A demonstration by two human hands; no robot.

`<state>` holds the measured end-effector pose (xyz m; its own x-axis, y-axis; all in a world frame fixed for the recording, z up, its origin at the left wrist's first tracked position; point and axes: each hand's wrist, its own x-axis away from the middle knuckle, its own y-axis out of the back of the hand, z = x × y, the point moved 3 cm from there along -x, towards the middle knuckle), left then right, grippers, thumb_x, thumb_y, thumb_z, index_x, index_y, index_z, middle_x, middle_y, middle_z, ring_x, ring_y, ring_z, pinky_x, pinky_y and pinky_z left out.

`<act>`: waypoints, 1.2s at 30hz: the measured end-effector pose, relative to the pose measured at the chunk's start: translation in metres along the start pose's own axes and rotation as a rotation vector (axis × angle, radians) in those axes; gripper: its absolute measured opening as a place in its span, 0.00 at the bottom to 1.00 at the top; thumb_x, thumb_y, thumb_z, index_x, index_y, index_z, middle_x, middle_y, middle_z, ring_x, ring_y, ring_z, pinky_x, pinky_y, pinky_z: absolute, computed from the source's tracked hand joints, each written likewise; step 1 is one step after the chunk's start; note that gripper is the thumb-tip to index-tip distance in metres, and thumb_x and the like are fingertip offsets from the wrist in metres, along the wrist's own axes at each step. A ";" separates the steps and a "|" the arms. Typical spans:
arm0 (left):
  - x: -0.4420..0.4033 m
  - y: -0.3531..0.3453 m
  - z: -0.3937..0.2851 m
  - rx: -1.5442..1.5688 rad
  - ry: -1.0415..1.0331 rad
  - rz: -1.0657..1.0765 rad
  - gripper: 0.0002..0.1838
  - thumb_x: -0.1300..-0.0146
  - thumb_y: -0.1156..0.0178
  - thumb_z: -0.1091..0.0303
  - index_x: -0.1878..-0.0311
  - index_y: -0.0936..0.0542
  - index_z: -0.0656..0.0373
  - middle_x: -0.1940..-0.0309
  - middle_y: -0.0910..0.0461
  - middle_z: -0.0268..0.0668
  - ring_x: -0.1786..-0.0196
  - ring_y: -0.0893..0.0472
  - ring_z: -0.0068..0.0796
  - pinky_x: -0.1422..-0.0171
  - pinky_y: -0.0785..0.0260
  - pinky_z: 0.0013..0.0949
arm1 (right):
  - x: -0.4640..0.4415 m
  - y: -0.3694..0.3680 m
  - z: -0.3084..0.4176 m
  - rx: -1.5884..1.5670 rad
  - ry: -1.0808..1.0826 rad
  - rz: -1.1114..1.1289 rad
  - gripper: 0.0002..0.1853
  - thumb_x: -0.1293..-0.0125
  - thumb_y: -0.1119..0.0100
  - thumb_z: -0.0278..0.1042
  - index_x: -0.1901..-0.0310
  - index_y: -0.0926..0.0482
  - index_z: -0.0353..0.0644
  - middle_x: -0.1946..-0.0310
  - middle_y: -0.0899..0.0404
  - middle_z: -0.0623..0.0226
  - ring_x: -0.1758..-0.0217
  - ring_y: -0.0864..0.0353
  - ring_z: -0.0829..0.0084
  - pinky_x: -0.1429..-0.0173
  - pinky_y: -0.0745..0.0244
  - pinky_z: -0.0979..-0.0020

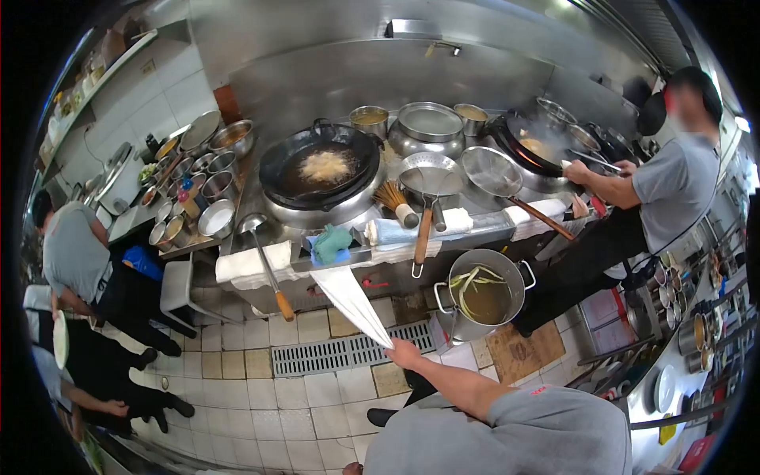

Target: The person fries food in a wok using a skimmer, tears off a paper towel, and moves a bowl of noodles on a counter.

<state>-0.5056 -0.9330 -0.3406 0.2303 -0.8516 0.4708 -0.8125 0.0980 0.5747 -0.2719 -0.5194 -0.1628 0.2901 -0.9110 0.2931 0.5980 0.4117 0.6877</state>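
My right hand [404, 353] grips the lower end of a white cloth [352, 305]. The cloth stretches taut, sloping up to the stove's front edge below a small metal tray. In that tray lie a green cloth [331, 243] and something blue under it. Only a sliver of my left hand [353, 469] shows at the bottom edge, its fingers hidden. A ladle [267, 261] with a wooden handle hangs over the stove edge, left of the cloth. Right of my right hand stands a large pot [484, 294] with liquid and green stalks.
Food bubbles in oil in a black wok [321, 168]. Strainers [492, 172] and a bamboo brush [396, 203] rest on the stove. One co-worker [673, 174] works at the right wok; others [75, 245] stand at left. A floor drain grate [317, 358] runs below the stove.
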 end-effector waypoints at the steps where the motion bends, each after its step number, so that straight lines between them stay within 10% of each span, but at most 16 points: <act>1: -0.002 0.002 0.000 -0.028 0.001 0.016 0.07 0.54 0.45 0.64 0.73 0.27 0.57 0.73 0.28 0.43 0.66 0.28 0.43 0.61 0.38 0.45 | 0.001 0.000 -0.001 -0.006 0.001 -0.019 0.16 0.44 0.49 0.43 0.61 0.30 0.38 0.67 0.25 0.50 0.62 0.26 0.50 0.58 0.33 0.54; 8: -0.013 0.010 -0.009 -0.468 -0.317 0.003 0.08 0.60 0.43 0.67 0.81 0.32 0.57 0.83 0.34 0.43 0.76 0.33 0.46 0.70 0.43 0.47 | 0.000 0.016 -0.006 -0.054 0.052 -0.014 0.16 0.45 0.48 0.45 0.62 0.29 0.40 0.70 0.24 0.50 0.63 0.26 0.50 0.59 0.32 0.55; 11: -0.009 0.031 -0.039 -0.056 -0.346 -0.244 0.08 0.60 0.41 0.68 0.78 0.29 0.59 0.80 0.30 0.44 0.72 0.30 0.44 0.66 0.40 0.46 | -0.007 0.023 -0.013 -0.026 0.048 0.030 0.16 0.45 0.48 0.45 0.63 0.29 0.39 0.69 0.24 0.50 0.63 0.26 0.50 0.59 0.33 0.54; 18: -0.035 0.015 -0.092 0.027 -0.007 -0.211 0.06 0.57 0.44 0.70 0.74 0.27 0.61 0.78 0.27 0.44 0.71 0.26 0.43 0.68 0.35 0.43 | -0.020 0.041 -0.031 0.019 0.058 0.113 0.16 0.44 0.50 0.44 0.60 0.28 0.40 0.66 0.24 0.51 0.60 0.26 0.52 0.56 0.32 0.55; 36: -0.033 -0.010 -0.142 -0.031 0.019 -0.134 0.09 0.54 0.47 0.71 0.70 0.22 0.64 0.72 0.22 0.45 0.66 0.22 0.42 0.63 0.29 0.35 | -0.050 0.084 -0.064 -0.015 0.158 0.140 0.18 0.43 0.50 0.49 0.60 0.27 0.42 0.69 0.23 0.52 0.63 0.25 0.52 0.59 0.32 0.54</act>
<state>-0.4294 -0.8326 -0.2673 0.3459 -0.8485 0.4006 -0.7568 0.0001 0.6537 -0.1881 -0.4374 -0.1619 0.4840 -0.8301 0.2767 0.5545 0.5356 0.6369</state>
